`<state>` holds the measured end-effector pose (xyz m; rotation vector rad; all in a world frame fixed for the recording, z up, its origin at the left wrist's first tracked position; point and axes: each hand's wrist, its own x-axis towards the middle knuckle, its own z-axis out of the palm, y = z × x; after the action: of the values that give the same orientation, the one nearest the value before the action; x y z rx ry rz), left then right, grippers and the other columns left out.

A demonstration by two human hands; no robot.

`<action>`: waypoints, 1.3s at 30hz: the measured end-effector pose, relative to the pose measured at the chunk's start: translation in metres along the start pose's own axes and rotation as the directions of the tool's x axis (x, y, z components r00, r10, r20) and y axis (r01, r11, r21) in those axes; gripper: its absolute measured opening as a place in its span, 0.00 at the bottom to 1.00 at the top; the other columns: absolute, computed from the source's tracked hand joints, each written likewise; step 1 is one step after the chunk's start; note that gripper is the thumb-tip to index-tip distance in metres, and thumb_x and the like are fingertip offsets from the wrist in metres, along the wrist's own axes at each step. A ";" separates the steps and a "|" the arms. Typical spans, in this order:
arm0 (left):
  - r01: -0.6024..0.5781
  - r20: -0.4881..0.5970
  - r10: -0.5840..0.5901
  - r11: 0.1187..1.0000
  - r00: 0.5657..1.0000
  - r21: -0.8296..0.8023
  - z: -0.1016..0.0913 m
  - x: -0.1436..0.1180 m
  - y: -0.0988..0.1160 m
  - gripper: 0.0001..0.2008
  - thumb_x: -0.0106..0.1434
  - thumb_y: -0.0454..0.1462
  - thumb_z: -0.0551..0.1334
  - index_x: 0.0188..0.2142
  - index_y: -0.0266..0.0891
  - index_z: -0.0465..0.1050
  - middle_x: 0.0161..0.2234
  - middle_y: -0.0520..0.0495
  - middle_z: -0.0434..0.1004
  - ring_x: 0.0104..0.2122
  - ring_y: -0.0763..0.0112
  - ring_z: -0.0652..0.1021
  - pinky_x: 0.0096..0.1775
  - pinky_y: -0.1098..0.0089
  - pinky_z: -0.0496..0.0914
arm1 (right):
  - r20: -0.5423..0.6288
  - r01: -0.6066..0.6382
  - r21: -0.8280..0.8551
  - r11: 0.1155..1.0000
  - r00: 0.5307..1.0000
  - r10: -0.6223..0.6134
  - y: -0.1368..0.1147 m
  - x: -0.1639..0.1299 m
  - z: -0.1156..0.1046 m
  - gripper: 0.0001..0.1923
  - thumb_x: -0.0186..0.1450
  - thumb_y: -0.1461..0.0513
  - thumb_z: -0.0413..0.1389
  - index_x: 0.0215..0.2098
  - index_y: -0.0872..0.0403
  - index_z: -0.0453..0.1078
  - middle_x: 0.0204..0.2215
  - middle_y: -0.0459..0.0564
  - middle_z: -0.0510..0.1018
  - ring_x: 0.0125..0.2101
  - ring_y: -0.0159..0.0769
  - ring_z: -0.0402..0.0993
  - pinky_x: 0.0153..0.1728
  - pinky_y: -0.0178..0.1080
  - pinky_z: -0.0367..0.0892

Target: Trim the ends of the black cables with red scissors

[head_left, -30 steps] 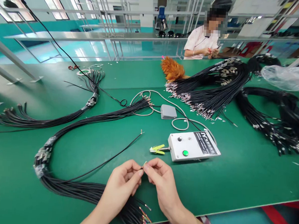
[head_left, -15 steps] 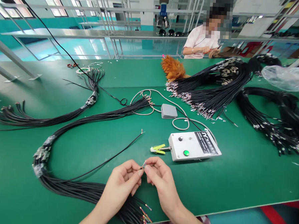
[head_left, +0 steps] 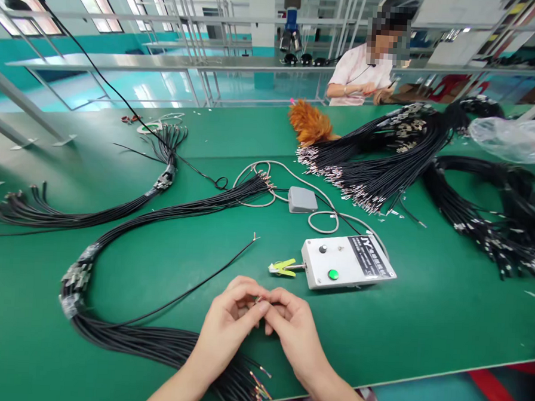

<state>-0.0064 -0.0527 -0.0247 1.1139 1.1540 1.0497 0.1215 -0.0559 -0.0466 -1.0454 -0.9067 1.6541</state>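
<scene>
My left hand (head_left: 231,318) is closed, thumb and fingers pinching the end of a black cable, of which only a small bit (head_left: 258,300) shows. My right hand (head_left: 293,327) is closed too, its thumb and fingertips meeting the left ones at that cable end. The fingers hide most of the wires. Under my wrists runs a bundle of black cables (head_left: 143,342), with stripped, coloured wire ends (head_left: 260,387) near the table's front edge. Just beyond my hands lies a white control box (head_left: 322,263) with a green button and a yellow-green clip (head_left: 284,266) on its shaft.
A single black cable (head_left: 200,282) lies left of the box. Behind it are a grey pedal-like block (head_left: 302,200) and a coiled grey cord. Large black cable bundles (head_left: 376,170) and an orange duster (head_left: 311,122) lie farther back. Across the table sits a person (head_left: 361,74).
Both hands have shifted slightly right and drawn together, fingertips now touching. The thin wires that showed between them are mostly covered. The box and the cable bundles stay put.
</scene>
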 end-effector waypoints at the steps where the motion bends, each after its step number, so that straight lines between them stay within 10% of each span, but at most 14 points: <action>1: 0.019 -0.011 -0.019 1.000 1.000 -0.017 0.001 0.001 -0.001 0.07 0.56 0.39 0.67 0.31 0.37 0.76 0.34 0.50 0.67 0.22 0.78 0.72 0.22 0.76 0.66 | 0.006 0.001 -0.025 1.000 1.000 -0.001 0.000 0.000 -0.002 0.13 0.57 0.55 0.63 0.27 0.56 0.70 0.20 0.42 0.70 0.19 0.26 0.64 0.21 0.30 0.61; 13: 0.081 -0.121 -0.069 0.992 0.990 0.098 0.004 -0.004 -0.006 0.12 0.59 0.43 0.63 0.29 0.37 0.67 0.19 0.58 0.64 0.18 0.78 0.66 0.22 0.76 0.59 | 0.075 0.301 -0.616 0.728 0.942 -0.327 -0.004 -0.006 -0.023 0.07 0.66 0.66 0.54 0.31 0.53 0.72 0.30 0.45 0.73 0.30 0.31 0.70 0.30 0.33 0.63; 19: 0.101 -0.104 -0.092 0.991 0.990 0.091 0.004 0.002 -0.008 0.11 0.59 0.42 0.63 0.29 0.38 0.66 0.18 0.59 0.63 0.18 0.78 0.65 0.23 0.76 0.59 | 0.271 0.393 -0.890 0.232 0.864 -0.425 -0.014 -0.013 -0.028 0.10 0.66 0.66 0.56 0.47 0.55 0.70 0.41 0.51 0.77 0.35 0.38 0.74 0.35 0.38 0.63; 22: 0.066 -0.071 -0.056 0.988 0.996 0.137 0.002 0.000 -0.010 0.10 0.60 0.42 0.62 0.29 0.38 0.67 0.20 0.57 0.64 0.18 0.77 0.65 0.23 0.75 0.61 | 0.426 0.450 -0.892 -0.038 0.812 -0.398 -0.021 -0.007 -0.024 0.03 0.67 0.65 0.56 0.36 0.54 0.72 0.31 0.48 0.78 0.30 0.38 0.73 0.31 0.39 0.57; 30: -0.177 0.009 0.197 0.858 0.980 0.481 -0.002 -0.001 -0.015 0.07 0.65 0.36 0.57 0.30 0.40 0.71 0.28 0.49 0.74 0.30 0.68 0.75 0.34 0.71 0.68 | 0.577 0.547 -0.814 -0.196 0.718 -0.390 -0.040 0.002 -0.037 0.07 0.70 0.64 0.54 0.34 0.54 0.72 0.31 0.45 0.80 0.31 0.35 0.71 0.33 0.41 0.51; 39: -0.105 -0.084 0.169 0.859 0.982 0.501 0.002 0.034 -0.002 0.08 0.63 0.38 0.57 0.28 0.40 0.68 0.24 0.53 0.71 0.21 0.73 0.69 0.25 0.73 0.61 | 0.494 0.326 -0.796 -0.511 0.837 -0.236 -0.060 0.042 -0.040 0.03 0.62 0.67 0.61 0.34 0.56 0.71 0.33 0.51 0.77 0.38 0.43 0.68 0.40 0.46 0.51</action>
<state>-0.0002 -0.0203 -0.0314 1.5698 1.5160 0.9656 0.1698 0.0045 -0.0162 -1.4350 -2.6336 -0.2813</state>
